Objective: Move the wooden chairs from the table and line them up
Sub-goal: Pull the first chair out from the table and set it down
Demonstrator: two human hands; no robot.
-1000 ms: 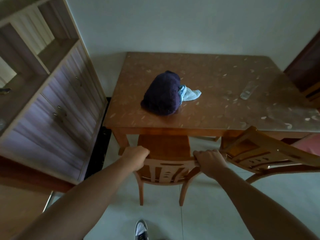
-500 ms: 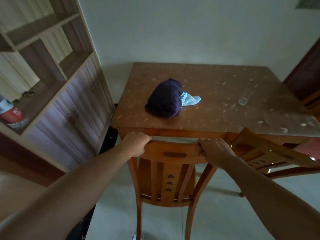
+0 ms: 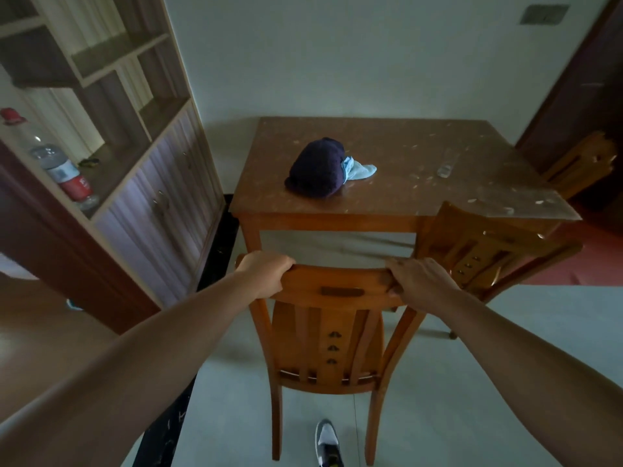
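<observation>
A wooden chair (image 3: 332, 345) with a slatted back stands in front of me, clear of the wooden table (image 3: 397, 203). My left hand (image 3: 266, 269) grips the left end of its top rail. My right hand (image 3: 416, 278) grips the right end. A second wooden chair (image 3: 485, 246) leans tilted against the table's right front corner. A third wooden chair (image 3: 583, 163) stands at the table's far right side, partly hidden.
A dark purple cloth bundle (image 3: 317, 168) with a light blue cloth (image 3: 359, 170) lies on the table. A shelf cabinet (image 3: 141, 183) lines the left wall, holding a plastic bottle (image 3: 64, 170). A dark door (image 3: 580, 82) is at right. My shoe (image 3: 327, 441) is under the chair.
The chair has come out from under the table toward me, and its back has risen in view. Both hands kept their grip on the top rail.
</observation>
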